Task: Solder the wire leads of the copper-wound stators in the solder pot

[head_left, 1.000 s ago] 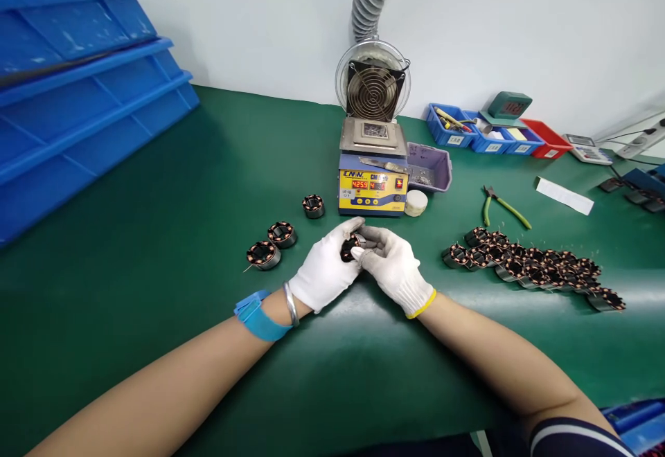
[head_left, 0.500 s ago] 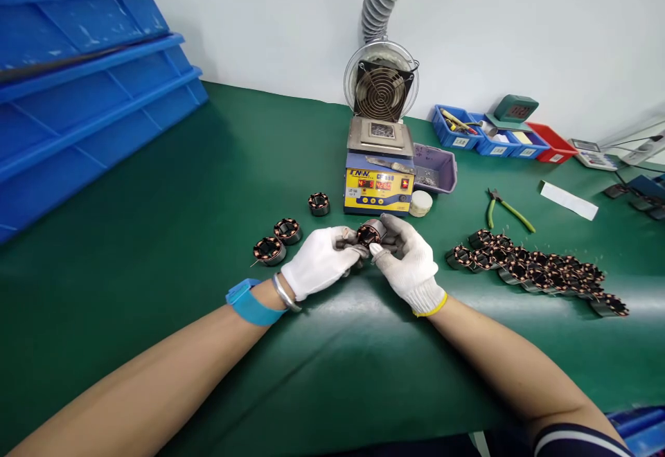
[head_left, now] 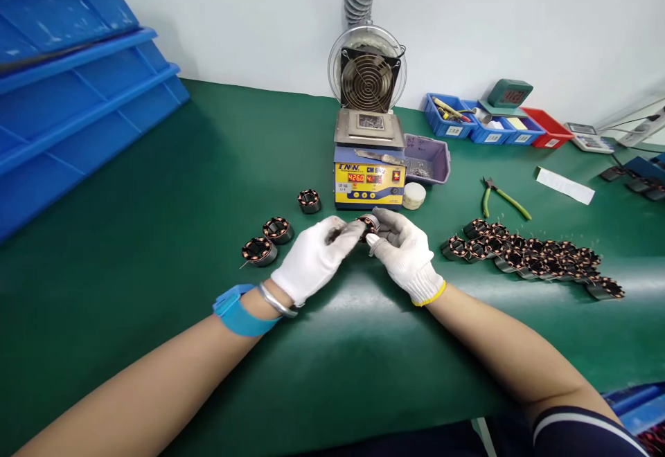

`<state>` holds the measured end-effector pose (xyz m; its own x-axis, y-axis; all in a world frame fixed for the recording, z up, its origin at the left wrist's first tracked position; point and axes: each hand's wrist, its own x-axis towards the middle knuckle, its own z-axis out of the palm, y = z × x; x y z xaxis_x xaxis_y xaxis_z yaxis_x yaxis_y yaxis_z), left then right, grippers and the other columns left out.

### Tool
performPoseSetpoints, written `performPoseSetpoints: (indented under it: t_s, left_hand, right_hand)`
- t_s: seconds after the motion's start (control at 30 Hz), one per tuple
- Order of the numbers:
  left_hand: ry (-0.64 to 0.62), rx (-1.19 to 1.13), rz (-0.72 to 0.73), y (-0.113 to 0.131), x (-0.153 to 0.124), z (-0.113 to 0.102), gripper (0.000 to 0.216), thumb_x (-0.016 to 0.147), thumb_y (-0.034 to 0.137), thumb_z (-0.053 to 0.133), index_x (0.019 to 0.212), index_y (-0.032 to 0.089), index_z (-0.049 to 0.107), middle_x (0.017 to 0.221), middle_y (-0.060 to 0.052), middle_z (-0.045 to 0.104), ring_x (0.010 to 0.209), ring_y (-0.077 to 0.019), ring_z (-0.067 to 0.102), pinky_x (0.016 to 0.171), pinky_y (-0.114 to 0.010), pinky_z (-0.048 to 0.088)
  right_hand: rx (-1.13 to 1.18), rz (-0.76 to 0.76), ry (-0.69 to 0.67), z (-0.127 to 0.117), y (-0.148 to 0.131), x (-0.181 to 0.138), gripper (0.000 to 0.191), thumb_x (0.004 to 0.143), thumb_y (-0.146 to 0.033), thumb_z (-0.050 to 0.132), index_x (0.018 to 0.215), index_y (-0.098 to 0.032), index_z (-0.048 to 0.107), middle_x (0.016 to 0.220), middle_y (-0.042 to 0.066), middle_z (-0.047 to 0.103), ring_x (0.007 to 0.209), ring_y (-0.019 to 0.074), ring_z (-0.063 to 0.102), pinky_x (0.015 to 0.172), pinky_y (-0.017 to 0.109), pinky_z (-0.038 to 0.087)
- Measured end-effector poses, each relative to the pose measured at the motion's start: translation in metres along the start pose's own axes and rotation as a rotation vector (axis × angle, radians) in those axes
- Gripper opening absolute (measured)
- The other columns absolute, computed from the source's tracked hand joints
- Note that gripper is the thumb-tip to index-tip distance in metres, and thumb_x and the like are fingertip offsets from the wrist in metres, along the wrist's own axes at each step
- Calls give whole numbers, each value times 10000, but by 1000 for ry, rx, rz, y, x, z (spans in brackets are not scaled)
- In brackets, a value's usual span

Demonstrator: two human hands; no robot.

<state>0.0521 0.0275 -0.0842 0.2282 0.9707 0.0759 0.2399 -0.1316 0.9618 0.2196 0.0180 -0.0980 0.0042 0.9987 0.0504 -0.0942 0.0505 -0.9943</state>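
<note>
Both my hands wear white gloves with greyed fingertips and meet in front of the solder pot (head_left: 368,187). Between them is a wound motor stator (head_left: 369,222), a ring with copper windings facing me. My right hand (head_left: 404,248) grips its right side, thumb at the front. My left hand (head_left: 318,253) is closed at its left edge, thumb and fingers pressed on it and partly covering the windings. Three more stators stand left of my left hand: one near the pot (head_left: 309,201), one in the middle (head_left: 278,230) and one nearest me (head_left: 259,252).
Several stators (head_left: 535,257) are grouped on the right of the green table. Behind them lie green-handled pliers (head_left: 503,197) and a paper strip (head_left: 565,185). A purple tray (head_left: 440,163) and round white pad (head_left: 414,195) flank the pot. Stacked blue crates (head_left: 77,118) rise at left.
The view has shifted slightly, so the scene sits further left. My left thumb and fingers have moved over the stator's front, covering more of it. My right hand keeps its hold.
</note>
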Motion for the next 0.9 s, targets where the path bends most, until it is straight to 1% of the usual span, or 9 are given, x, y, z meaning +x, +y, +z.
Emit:
performPoseSetpoints:
  t_s: [0.1,0.23,0.3,0.37,0.43,0.5,0.6,0.73,0.9]
  left_hand:
    - [84,-49,-62,4,-1,5,192,822,328,556,719,166,563,540,20,550,472,-99,479,452,-216,386]
    - [326,-408,-70,3,0,0,109,781,275,562,806,169,559,603,21,578,476,-100,518,405,-203,373]
    - [243,-564,-138,2,-1,3,195,746,255,600,917,166,574,788,-14,648,608,-119,604,481,-216,454]
    - [7,-678,-263,2,-3,9,349,680,193,644,1021,164,578,963,-49,666,772,-149,652,612,-250,523]
    - [-199,-729,-364,3,-6,16,406,652,164,674,1048,161,581,989,-58,661,853,-167,655,691,-274,539]
    - [-286,-672,-398,6,-8,19,344,704,245,701,1016,150,591,915,-59,660,795,-162,653,649,-258,526]
    - [-263,-450,-383,10,-8,16,322,770,418,680,897,133,601,742,-47,652,552,-115,583,480,-217,437]
    - [-257,-216,-347,17,-5,3,295,761,397,672,648,146,566,516,-12,578,403,-86,470,400,-205,354]
    - [-198,-337,-252,23,-2,-23,161,722,335,668,720,177,637,453,20,503,379,-93,416,376,-219,316]
  right_hand:
    - [-3,23,-11,0,-1,0,556,654,-340,743,1158,-168,585,1007,77,682,829,193,647,682,328,584]
    - [60,91,9,-3,-2,3,584,657,-385,739,1172,-152,590,1072,95,681,936,219,652,802,361,571]
    - [88,84,9,-4,-2,5,568,659,-404,739,1153,-159,604,1102,94,681,1010,232,643,872,369,550]
    - [95,40,6,-4,-2,5,542,660,-406,745,1129,-166,616,1112,90,684,1050,240,636,913,372,534]
    - [97,6,-5,-4,-1,4,523,670,-401,744,1121,-168,617,1115,90,686,1057,243,638,925,379,531]
    - [89,-12,-19,-3,-1,3,518,689,-398,736,1137,-169,611,1125,91,683,1056,242,640,929,387,533]
    - [46,-28,-19,-1,-3,-1,521,693,-392,733,1147,-170,609,1133,91,678,1052,243,641,925,392,540]
    - [9,-39,-9,1,-7,-4,520,669,-355,739,1139,-179,604,1067,78,693,955,229,667,839,375,581]
    - [-15,-41,26,-1,-11,-3,514,667,-351,734,1139,-194,605,1020,57,698,885,212,674,720,335,607]
